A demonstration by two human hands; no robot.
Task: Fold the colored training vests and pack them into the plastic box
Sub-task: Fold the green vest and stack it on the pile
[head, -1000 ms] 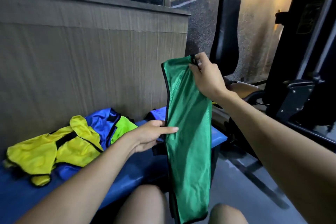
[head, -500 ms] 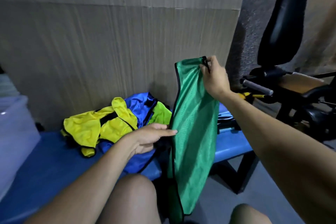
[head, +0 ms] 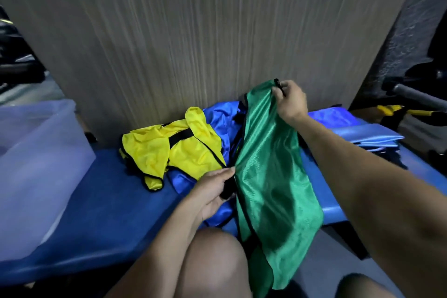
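right hand (head: 291, 101) pinching green vest (head: 271, 172) up top, left hand (head: 212, 191) gripping its black edge midway, slippery fabric prob sliding loose & unfolding w/ any slack.

Right hand (head: 289, 101) is up far right, fingers pinched tight. Left hand (head: 212, 191) sits lower and nearer, fingers curled in a grip.
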